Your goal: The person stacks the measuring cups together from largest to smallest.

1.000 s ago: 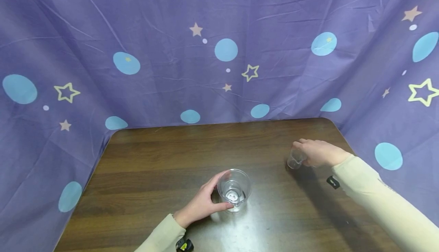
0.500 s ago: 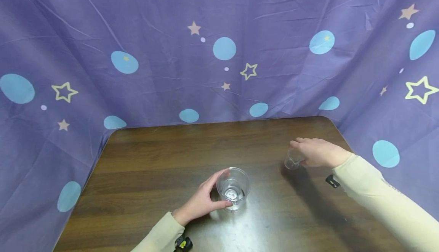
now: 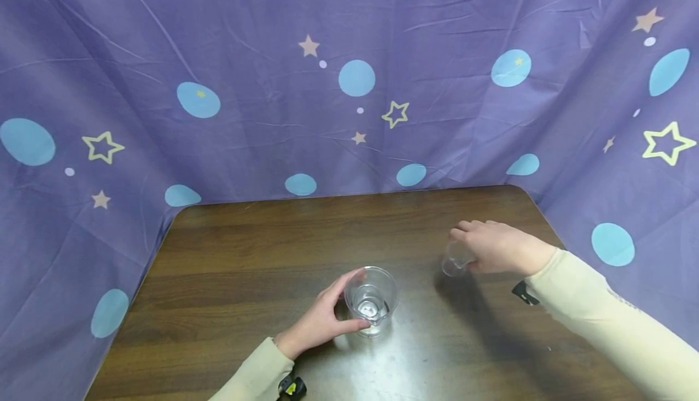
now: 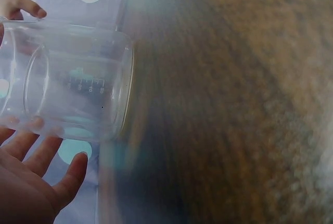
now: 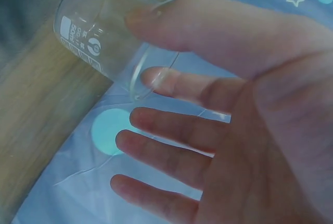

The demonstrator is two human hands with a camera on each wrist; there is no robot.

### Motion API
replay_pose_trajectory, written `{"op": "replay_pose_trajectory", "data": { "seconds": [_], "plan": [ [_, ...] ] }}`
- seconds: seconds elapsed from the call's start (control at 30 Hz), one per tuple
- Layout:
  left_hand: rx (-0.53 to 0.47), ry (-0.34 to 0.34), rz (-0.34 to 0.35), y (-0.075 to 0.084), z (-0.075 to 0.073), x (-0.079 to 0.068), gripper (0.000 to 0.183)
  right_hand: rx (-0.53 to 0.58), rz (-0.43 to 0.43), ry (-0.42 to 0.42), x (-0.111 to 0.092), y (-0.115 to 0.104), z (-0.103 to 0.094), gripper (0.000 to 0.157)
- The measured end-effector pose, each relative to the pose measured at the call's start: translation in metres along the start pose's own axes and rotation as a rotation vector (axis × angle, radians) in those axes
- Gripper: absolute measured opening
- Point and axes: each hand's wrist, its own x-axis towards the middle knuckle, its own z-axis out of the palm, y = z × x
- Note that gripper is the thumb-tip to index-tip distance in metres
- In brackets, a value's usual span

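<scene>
Left of the bright reflection on the table, a large clear glass beaker (image 3: 382, 322) stands upright. A smaller clear beaker (image 4: 57, 96) shows inside it, its rim lower than the outer one. My left hand (image 3: 322, 322) holds the large beaker from its left side, thumb at the front and fingers behind. To the right, my right hand (image 3: 499, 246) pinches a small clear beaker (image 5: 91, 28) with white markings by its rim, between thumb and index finger. The other fingers are spread apart below. This small beaker (image 3: 453, 266) is low over the table, its shadow right beside its base.
The brown wooden table (image 3: 235, 255) has rounded far corners. A purple curtain (image 3: 262, 85) with stars and blue spots hangs behind it and along both sides. Dark devices sit at both wrists, one by the left sleeve (image 3: 256, 370) and one under the right sleeve (image 3: 579, 292).
My right hand has carried the small beaker left and slightly toward me, nearer the large beaker. My left hand and the large beaker have stayed in place.
</scene>
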Motion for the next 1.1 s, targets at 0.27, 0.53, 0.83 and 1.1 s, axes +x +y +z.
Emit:
{"op": "replay_pose_trajectory", "data": {
  "seconds": [0.27,0.53,0.83,1.1],
  "plan": [
    [0.003,-0.002,-0.023,0.002,0.0,0.0,0.092,-0.028,-0.026,0.02,0.002,-0.013,-0.013,0.048],
    [-0.002,-0.001,-0.014,0.002,0.001,0.001,0.091,-0.054,-0.051,0.031,0.005,-0.028,-0.027,0.046],
    [0.0,-0.004,-0.035,0.002,0.0,0.001,0.091,-0.062,-0.088,0.037,0.012,-0.044,-0.04,0.045],
    [-0.001,0.002,-0.002,0.001,0.0,0.001,0.092,-0.068,-0.14,0.022,0.02,-0.063,-0.05,0.046]
  ]
}}
